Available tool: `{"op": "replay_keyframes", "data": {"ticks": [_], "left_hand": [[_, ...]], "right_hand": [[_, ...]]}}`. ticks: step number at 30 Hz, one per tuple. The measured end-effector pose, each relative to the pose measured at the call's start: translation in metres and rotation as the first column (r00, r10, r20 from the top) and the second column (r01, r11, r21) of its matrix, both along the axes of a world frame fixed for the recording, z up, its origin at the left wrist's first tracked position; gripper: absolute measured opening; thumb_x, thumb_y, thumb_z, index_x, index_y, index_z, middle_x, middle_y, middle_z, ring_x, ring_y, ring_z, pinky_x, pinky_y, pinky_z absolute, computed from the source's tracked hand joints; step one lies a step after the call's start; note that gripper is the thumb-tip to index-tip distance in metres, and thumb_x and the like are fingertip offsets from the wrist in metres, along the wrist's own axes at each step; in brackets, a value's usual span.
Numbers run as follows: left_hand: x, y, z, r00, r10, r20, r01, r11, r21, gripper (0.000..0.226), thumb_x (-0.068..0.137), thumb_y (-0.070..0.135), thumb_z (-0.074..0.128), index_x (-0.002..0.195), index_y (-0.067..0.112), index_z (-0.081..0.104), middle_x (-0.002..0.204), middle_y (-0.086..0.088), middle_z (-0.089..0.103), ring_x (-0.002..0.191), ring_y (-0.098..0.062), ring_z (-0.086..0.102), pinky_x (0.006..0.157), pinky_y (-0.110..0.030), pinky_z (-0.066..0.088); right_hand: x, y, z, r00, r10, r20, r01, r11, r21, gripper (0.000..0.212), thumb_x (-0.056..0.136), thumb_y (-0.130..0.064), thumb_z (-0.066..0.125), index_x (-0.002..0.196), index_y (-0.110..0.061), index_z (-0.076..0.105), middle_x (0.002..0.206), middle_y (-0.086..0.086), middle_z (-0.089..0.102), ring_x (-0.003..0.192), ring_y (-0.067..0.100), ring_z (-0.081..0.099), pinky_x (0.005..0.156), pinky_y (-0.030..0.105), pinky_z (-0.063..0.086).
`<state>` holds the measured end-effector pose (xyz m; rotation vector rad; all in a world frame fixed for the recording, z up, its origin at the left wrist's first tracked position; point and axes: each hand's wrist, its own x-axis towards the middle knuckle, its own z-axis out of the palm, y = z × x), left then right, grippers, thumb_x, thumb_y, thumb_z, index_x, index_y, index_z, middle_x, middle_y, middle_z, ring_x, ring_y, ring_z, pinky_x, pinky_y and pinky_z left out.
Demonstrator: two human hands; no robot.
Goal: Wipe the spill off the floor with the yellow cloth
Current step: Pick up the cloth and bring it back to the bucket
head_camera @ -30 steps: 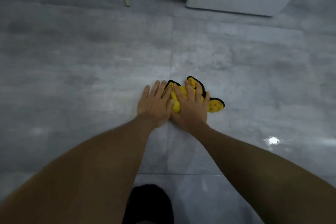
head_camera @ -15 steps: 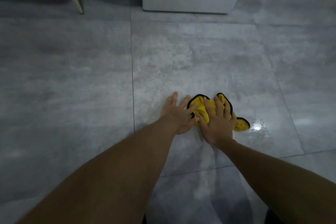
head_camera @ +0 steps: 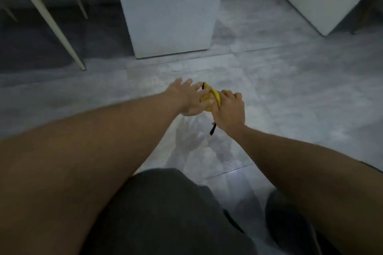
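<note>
**Cloth bunched between both hands, above the wet tile**

- Floor (head_camera: 290, 93): grey tile; a wet sheen (head_camera: 199, 147) lies nearer the person than the hands, directly below them in view.
- Right hand (head_camera: 229, 109): fingers curled, clenched on the cloth.
- Left hand (head_camera: 186, 99): fingers spread, palm pressing the cloth's left side.
- Yellow cloth (head_camera: 215, 95): bunched between both hands, apparently lifted; black edge (head_camera: 212, 129) dangles toward the sheen. Judgement: wiping resumes downward, toward the body.
</note>
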<state>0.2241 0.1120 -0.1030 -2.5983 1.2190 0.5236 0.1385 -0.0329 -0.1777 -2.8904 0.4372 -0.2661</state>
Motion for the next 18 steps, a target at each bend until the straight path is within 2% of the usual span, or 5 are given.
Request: {"op": "replay_keyframes", "data": {"ticks": [2,4,9,15,18], "left_hand": [[-0.01,-0.028,0.037,0.998,-0.037,0.044,0.039,0.998,-0.057,0.075,0.096,0.069,0.006,0.158,0.03,-0.006,0.169,0.002,0.0,0.154,-0.029,0.007,0.122,-0.052,0.008],[-0.025,-0.055,0.069,0.999,-0.03,0.042,0.035,0.992,-0.122,0.076,0.094,0.07,0.007,0.157,0.032,-0.01,0.169,0.002,0.002,0.153,-0.03,0.009,0.122,-0.053,0.009],[-0.089,-0.119,0.105,0.998,-0.056,-0.005,0.052,0.954,-0.296,0.076,0.092,0.071,0.004,0.158,0.035,-0.007,0.168,-0.003,0.011,0.152,-0.034,0.016,0.119,-0.055,0.015],[-0.178,-0.154,0.084,0.983,-0.179,-0.042,0.162,0.95,-0.267,0.067,0.098,0.063,0.005,0.158,0.034,-0.004,0.169,-0.003,0.008,0.152,-0.033,0.014,0.12,-0.055,0.011],[-0.203,-0.152,0.069,0.974,-0.22,-0.046,0.204,0.95,-0.236,0.062,0.102,0.055,0.006,0.159,0.033,-0.005,0.169,-0.004,0.007,0.153,-0.032,0.011,0.12,-0.054,0.01]], "right_hand": [[-0.007,-0.02,0.045,0.995,-0.059,0.077,0.058,0.998,0.012,0.033,0.103,-0.035,0.044,0.117,-0.017,0.067,0.117,0.013,0.066,0.107,0.039,0.052,0.086,0.046,0.044],[-0.024,-0.041,0.087,0.98,-0.15,0.134,0.147,0.989,0.029,0.039,0.105,-0.04,0.037,0.114,-0.019,0.069,0.116,0.012,0.066,0.11,0.038,0.049,0.088,0.048,0.046],[-0.099,-0.099,0.158,0.917,-0.364,0.166,0.369,0.929,0.0,0.052,0.106,-0.049,0.03,0.109,-0.019,0.072,0.116,0.013,0.064,0.119,0.04,0.046,0.094,0.051,0.043],[-0.205,-0.119,0.154,0.8,-0.587,0.123,0.59,0.807,0.012,0.059,0.105,-0.05,0.032,0.107,-0.009,0.074,0.114,0.016,0.064,0.119,0.041,0.045,0.093,0.052,0.042],[-0.232,-0.104,0.127,0.792,-0.611,-0.021,0.611,0.79,0.049,0.059,0.104,-0.053,0.032,0.114,-0.01,0.072,0.125,0.016,0.061,0.126,0.04,0.041,0.095,0.052,0.042]]}}
